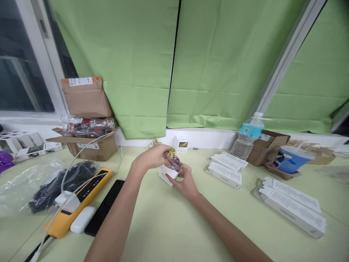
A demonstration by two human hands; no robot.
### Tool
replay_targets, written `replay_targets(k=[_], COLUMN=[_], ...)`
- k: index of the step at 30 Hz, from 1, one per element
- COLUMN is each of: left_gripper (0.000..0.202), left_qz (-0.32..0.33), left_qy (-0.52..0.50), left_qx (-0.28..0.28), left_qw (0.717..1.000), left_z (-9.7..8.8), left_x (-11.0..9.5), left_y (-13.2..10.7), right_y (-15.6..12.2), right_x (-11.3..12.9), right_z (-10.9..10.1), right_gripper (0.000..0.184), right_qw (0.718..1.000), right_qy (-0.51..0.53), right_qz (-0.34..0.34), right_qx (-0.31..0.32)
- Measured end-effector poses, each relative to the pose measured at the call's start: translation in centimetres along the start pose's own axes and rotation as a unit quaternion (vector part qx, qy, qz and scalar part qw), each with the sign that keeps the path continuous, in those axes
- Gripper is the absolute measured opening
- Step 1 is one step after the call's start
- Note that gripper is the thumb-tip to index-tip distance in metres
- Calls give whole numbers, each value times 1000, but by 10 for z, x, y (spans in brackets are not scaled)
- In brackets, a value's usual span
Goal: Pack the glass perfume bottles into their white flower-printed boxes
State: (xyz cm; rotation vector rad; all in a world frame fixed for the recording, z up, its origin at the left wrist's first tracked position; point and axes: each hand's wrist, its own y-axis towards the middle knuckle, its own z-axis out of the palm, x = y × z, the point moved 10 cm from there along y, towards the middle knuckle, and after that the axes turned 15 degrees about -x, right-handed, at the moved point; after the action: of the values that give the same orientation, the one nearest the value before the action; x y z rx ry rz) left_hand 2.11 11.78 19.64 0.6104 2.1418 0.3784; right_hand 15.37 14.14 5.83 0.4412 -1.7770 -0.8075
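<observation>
In the middle of the table I hold a small glass perfume bottle point(174, 164) with a gold cap, upright and slightly tilted. My left hand point(152, 157) closes on the bottle from the left, its fingertips partly hidden behind the glass. My right hand point(188, 183) is closed around a small white box point(165, 175) just below the bottle, thumb across its near side. How far the bottle's base touches the box is hidden. Behind my left hand stands another gold-topped bottle point(155, 141), and a white box with a picture point(181, 145) is beside it against the wall.
Flat white cartons point(225, 174) and longer ones point(293, 207) lie to the right, before a water bottle point(247, 138) and a blue cup point(293, 160). On the left are a black phone point(105, 207), an orange power strip point(79, 200) with cables, and a cardboard box point(94, 147).
</observation>
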Motion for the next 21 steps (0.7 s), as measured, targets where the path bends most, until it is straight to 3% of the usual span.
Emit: replay_targets(k=[5,10,16,21], left_gripper=[21,25,20,24], left_qz=[5,-24,-28,-33], left_qy=[-43,-83,-32,-25], left_qx=[-7,23,22,35], left_qw=[999,996,999,999], left_z=[-4,6,11,16], left_x=[1,22,37,41], left_y=[1,-1,-2,-3], right_y=[0,-1,2,2], right_x=[14,22,21,14], right_z=[3,6,11,24], right_gripper=[59,65,92,53], right_qw=[999,998,985,961], right_qy=[40,61,130,178], right_qz=[-8,3,98,184], right_qx=[9,25,53,101])
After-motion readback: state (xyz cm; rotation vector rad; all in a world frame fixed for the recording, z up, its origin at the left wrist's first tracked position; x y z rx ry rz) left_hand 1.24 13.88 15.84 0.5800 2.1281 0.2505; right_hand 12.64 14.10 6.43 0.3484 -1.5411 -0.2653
